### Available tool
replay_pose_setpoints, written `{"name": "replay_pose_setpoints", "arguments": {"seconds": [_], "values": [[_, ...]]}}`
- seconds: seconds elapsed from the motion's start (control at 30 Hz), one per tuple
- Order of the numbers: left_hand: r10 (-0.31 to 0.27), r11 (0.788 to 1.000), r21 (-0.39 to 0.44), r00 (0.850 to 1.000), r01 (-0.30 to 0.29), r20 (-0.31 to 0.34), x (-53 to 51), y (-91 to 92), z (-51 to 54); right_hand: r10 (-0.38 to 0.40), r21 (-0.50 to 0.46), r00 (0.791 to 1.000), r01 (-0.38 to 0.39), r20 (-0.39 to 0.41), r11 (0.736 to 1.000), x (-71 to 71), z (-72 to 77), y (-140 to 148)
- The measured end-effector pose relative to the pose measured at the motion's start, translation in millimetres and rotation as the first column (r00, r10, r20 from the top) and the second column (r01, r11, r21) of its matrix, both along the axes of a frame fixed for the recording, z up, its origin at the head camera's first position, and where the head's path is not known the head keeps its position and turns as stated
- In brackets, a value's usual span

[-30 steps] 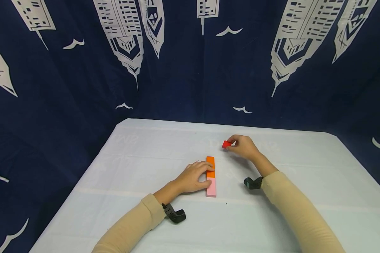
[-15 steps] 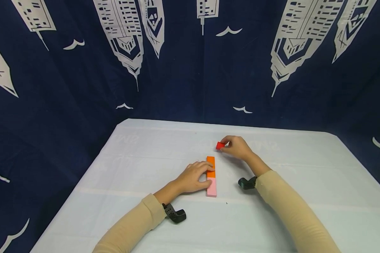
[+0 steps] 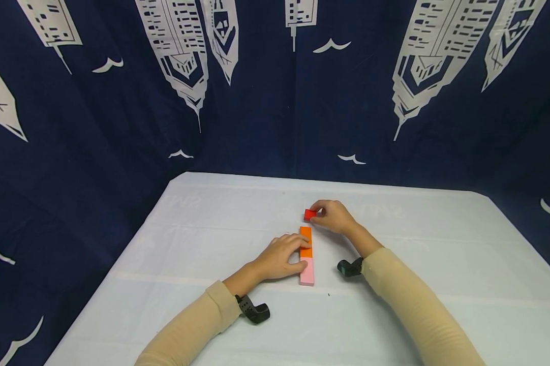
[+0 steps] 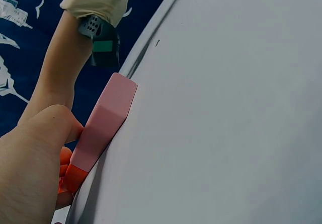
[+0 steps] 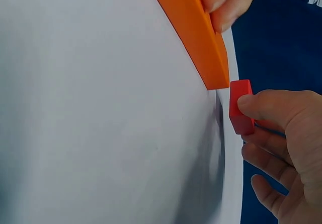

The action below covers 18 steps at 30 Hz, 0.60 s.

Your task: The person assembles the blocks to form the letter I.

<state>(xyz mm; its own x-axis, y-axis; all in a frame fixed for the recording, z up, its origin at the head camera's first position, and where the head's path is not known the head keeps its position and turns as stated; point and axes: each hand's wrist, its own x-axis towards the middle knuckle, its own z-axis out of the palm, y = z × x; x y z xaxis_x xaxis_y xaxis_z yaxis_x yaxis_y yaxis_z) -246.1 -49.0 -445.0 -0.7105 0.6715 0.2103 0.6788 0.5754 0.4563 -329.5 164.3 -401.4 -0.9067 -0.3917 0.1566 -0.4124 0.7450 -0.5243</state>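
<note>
An orange block (image 3: 305, 233) and a pink block (image 3: 306, 277) lie end to end in a line on the white table, the orange one farther away. My left hand (image 3: 279, 256) rests on them, fingers across the orange block and thumb on the pink block (image 4: 103, 123). Beyond the far end of the orange block (image 5: 193, 27), my right hand (image 3: 333, 217) pinches a small red block (image 3: 309, 215) between thumb and fingers. The right wrist view shows the red block (image 5: 241, 105) near the orange block's end, with a small gap between them.
The white cloth-covered table (image 3: 202, 229) stretches around the blocks. Behind it hangs a dark blue curtain (image 3: 266, 127) with pale building prints. A black wrist camera (image 3: 255, 311) sits on the left wrist, another black camera (image 3: 349, 268) on the right.
My right hand has moved left and slightly nearer with the red block, from the right to behind the orange block's far end. The left hand and the two lying blocks have stayed put.
</note>
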Motion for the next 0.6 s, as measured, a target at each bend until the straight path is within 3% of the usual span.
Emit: {"name": "replay_pose_setpoints", "arguments": {"seconds": [0.6], "values": [[-0.001,1.000,-0.004,1.000,0.001,0.010,0.3,-0.2,1.5,0.022,0.013,0.999,-0.022,0.035,1.000,3.5,-3.7,-10.7]]}}
